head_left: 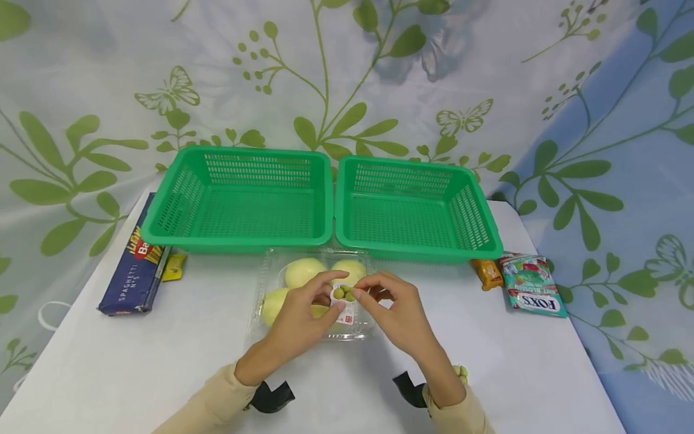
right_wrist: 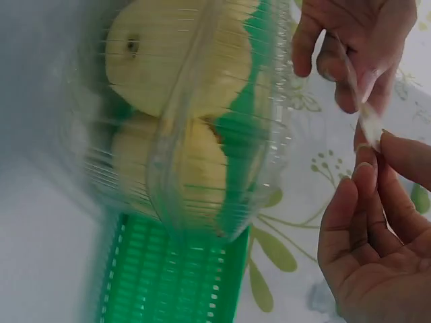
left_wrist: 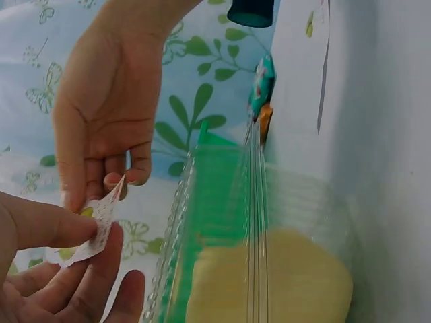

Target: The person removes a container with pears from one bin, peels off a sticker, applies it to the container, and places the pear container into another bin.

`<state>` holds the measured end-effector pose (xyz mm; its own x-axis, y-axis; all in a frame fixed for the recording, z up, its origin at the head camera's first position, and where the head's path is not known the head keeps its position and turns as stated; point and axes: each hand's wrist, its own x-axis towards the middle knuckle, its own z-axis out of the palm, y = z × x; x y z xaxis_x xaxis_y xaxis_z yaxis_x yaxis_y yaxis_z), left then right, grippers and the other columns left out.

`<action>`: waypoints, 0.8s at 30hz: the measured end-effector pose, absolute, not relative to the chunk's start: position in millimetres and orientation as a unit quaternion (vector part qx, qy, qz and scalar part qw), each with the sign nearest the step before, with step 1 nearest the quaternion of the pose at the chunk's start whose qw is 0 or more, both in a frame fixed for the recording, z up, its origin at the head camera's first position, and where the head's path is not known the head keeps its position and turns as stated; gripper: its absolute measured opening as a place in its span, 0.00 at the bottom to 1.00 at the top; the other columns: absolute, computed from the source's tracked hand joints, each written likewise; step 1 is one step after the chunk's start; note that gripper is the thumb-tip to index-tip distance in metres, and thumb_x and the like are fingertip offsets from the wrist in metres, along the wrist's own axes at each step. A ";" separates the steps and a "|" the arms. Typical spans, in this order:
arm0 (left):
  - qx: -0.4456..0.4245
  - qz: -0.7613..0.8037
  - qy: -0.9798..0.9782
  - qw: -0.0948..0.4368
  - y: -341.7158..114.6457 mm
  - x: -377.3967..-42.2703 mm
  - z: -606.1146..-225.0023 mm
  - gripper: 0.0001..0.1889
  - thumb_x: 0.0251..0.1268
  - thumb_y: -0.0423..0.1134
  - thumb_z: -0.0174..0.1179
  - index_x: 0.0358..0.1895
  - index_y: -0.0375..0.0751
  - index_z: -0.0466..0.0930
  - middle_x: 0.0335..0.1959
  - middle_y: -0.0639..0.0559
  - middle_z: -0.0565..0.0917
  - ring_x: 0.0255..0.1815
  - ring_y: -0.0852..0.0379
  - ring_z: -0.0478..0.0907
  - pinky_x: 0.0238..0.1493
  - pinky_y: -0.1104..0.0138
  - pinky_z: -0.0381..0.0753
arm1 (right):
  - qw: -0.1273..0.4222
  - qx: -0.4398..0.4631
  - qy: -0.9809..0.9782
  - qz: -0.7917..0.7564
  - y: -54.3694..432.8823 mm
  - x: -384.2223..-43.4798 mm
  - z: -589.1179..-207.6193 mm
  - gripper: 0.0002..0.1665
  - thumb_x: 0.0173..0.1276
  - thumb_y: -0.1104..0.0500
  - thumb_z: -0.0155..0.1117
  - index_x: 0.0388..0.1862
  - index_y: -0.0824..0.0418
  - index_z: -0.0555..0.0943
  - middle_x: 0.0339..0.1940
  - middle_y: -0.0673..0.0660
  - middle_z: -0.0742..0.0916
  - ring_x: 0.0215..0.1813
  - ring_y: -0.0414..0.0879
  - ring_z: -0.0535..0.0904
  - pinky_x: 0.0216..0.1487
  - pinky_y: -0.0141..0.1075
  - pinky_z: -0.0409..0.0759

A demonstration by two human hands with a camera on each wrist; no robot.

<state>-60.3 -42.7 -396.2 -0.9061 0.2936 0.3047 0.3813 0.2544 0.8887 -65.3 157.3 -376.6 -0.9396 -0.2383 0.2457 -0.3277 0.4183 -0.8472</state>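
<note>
Over a clear plastic clamshell box (head_left: 260, 319), both hands hold a small paper label (head_left: 347, 314) with a picture of green fruit and some print. My left hand (head_left: 300, 318) pinches it between thumb and fingers; in the left wrist view the label (left_wrist: 102, 229) looks thin and slightly bent. My right hand (head_left: 400, 308) pinches the label's other side with thumb and forefinger, as the right wrist view shows. Inside the lidded box are several pale yellow round fruits (head_left: 305, 272).
Two green baskets (head_left: 238, 246) (head_left: 417, 250) stand side by side behind the box. A blue spaghetti box (head_left: 127, 280) and a yellow packet (head_left: 173, 267) lie left. On the right are an orange packet (head_left: 488, 274) and a Fox's bag (head_left: 534, 283). Another fruit-printed label (head_left: 461, 372) shows beside the right wrist.
</note>
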 end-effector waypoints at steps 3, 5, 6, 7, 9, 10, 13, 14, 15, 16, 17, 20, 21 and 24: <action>-0.188 -0.556 -0.809 0.022 -53.6 -59.8 -395.8 0.24 0.62 0.26 0.66 0.62 0.41 0.78 0.34 0.52 0.85 0.37 0.59 0.86 0.49 0.65 0.87 | 0.031 0.159 -0.837 0.523 150.2 -76.3 -380.9 0.03 0.69 0.59 0.69 0.40 0.55 0.87 0.36 0.52 0.89 0.38 0.38 0.82 0.43 0.32 0.84; -0.169 -0.546 -0.820 0.019 -59.7 -59.2 -396.3 0.22 0.61 0.26 0.66 0.59 0.40 0.79 0.35 0.52 0.87 0.38 0.57 0.87 0.48 0.65 0.87 | 0.020 0.143 -0.834 0.532 146.1 -82.6 -383.8 0.03 0.69 0.59 0.69 0.39 0.57 0.87 0.35 0.54 0.89 0.37 0.38 0.83 0.43 0.32 0.83; -0.161 -0.538 -0.827 0.021 -62.4 -58.8 -396.4 0.21 0.61 0.26 0.66 0.58 0.40 0.80 0.35 0.52 0.88 0.38 0.57 0.87 0.48 0.64 0.87 | 0.014 0.134 -0.833 0.537 144.1 -85.5 -385.1 0.04 0.69 0.58 0.69 0.39 0.57 0.87 0.35 0.54 0.90 0.37 0.38 0.83 0.43 0.32 0.83; -0.155 -0.529 -0.834 0.023 -64.8 -58.4 -396.6 0.20 0.61 0.26 0.66 0.57 0.40 0.81 0.35 0.52 0.88 0.38 0.57 0.87 0.48 0.63 0.86 | 0.008 0.125 -0.833 0.539 142.2 -88.1 -386.2 0.04 0.69 0.58 0.69 0.39 0.58 0.87 0.36 0.55 0.90 0.37 0.38 0.83 0.42 0.31 0.83; -0.149 -0.501 -0.852 0.032 -68.0 -57.8 -396.6 0.19 0.61 0.27 0.66 0.56 0.40 0.81 0.34 0.53 0.88 0.39 0.57 0.87 0.46 0.63 0.85 | -0.002 0.110 -0.834 0.541 138.5 -92.7 -387.9 0.04 0.68 0.58 0.70 0.38 0.58 0.88 0.37 0.55 0.90 0.37 0.39 0.83 0.42 0.31 0.83; -0.146 -0.483 -0.862 0.038 -68.9 -57.4 -396.2 0.19 0.61 0.28 0.67 0.57 0.40 0.82 0.34 0.54 0.88 0.39 0.57 0.86 0.46 0.62 0.84 | -0.006 0.107 -0.835 0.540 136.8 -95.3 -389.1 0.05 0.68 0.59 0.70 0.38 0.58 0.88 0.37 0.56 0.90 0.37 0.40 0.83 0.41 0.31 0.83; -0.141 -0.420 -0.894 0.067 -69.5 -56.6 -395.2 0.22 0.59 0.30 0.69 0.59 0.40 0.81 0.34 0.54 0.89 0.41 0.56 0.85 0.46 0.60 0.82 | -0.014 0.106 -0.841 0.531 131.6 -102.4 -391.7 0.04 0.68 0.60 0.70 0.39 0.59 0.88 0.37 0.57 0.91 0.37 0.41 0.83 0.41 0.30 0.83; -0.139 -0.402 -0.902 0.078 -69.3 -56.2 -394.9 0.23 0.59 0.30 0.70 0.60 0.39 0.81 0.34 0.53 0.89 0.41 0.54 0.84 0.45 0.59 0.81 | -0.017 0.108 -0.843 0.526 130.0 -104.7 -392.6 0.04 0.68 0.60 0.70 0.39 0.59 0.88 0.37 0.57 0.91 0.36 0.42 0.84 0.40 0.30 0.82; -0.136 -0.386 -0.908 0.089 -69.2 -55.8 -395.2 0.25 0.57 0.31 0.71 0.61 0.37 0.80 0.35 0.52 0.89 0.42 0.53 0.84 0.46 0.57 0.81 | -0.019 0.111 -0.845 0.522 128.4 -107.1 -393.7 0.05 0.68 0.60 0.70 0.39 0.60 0.88 0.36 0.57 0.91 0.36 0.42 0.84 0.39 0.30 0.82; -0.133 -0.375 -0.912 0.100 -69.1 -55.5 -395.8 0.27 0.55 0.30 0.71 0.62 0.36 0.79 0.37 0.51 0.88 0.42 0.51 0.84 0.46 0.55 0.81 | -0.022 0.114 -0.848 0.517 126.9 -109.2 -394.5 0.05 0.68 0.60 0.69 0.39 0.60 0.88 0.36 0.57 0.91 0.35 0.43 0.84 0.38 0.30 0.82; -0.131 -0.367 -0.915 0.108 -69.0 -55.4 -396.7 0.29 0.55 0.30 0.72 0.63 0.35 0.78 0.38 0.49 0.88 0.43 0.49 0.83 0.45 0.54 0.80 | -0.023 0.117 -0.852 0.510 125.4 -111.0 -394.8 0.05 0.68 0.60 0.69 0.39 0.59 0.88 0.35 0.57 0.91 0.35 0.43 0.84 0.38 0.30 0.82; -0.125 -0.352 -0.919 0.126 -69.5 -54.3 -399.5 0.32 0.52 0.30 0.74 0.64 0.35 0.76 0.45 0.45 0.87 0.47 0.46 0.83 0.47 0.52 0.81 | -0.030 0.120 -0.860 0.495 121.1 -115.5 -395.5 0.05 0.68 0.59 0.69 0.38 0.58 0.88 0.34 0.56 0.90 0.33 0.44 0.83 0.36 0.31 0.81; -0.122 -0.349 -0.920 0.130 -69.6 -53.8 -400.6 0.32 0.51 0.30 0.75 0.64 0.36 0.77 0.47 0.44 0.86 0.48 0.46 0.83 0.48 0.52 0.82 | -0.031 0.121 -0.862 0.491 119.7 -116.7 -395.7 0.04 0.68 0.59 0.69 0.38 0.58 0.88 0.33 0.55 0.90 0.33 0.44 0.83 0.35 0.31 0.81; -0.113 -0.345 -0.921 0.138 -69.5 -52.3 -402.1 0.31 0.50 0.31 0.76 0.62 0.38 0.79 0.50 0.44 0.85 0.51 0.45 0.83 0.50 0.52 0.83 | -0.030 0.121 -0.869 0.479 115.9 -119.2 -395.9 0.04 0.68 0.59 0.69 0.37 0.58 0.88 0.32 0.54 0.90 0.32 0.42 0.82 0.35 0.31 0.81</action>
<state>-52.3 -69.5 -402.1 -0.9363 0.1120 0.3329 0.3032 0.7361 0.6052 -119.2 115.9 -395.9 -0.9690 -0.2385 0.0640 -0.1816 0.5123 -0.8394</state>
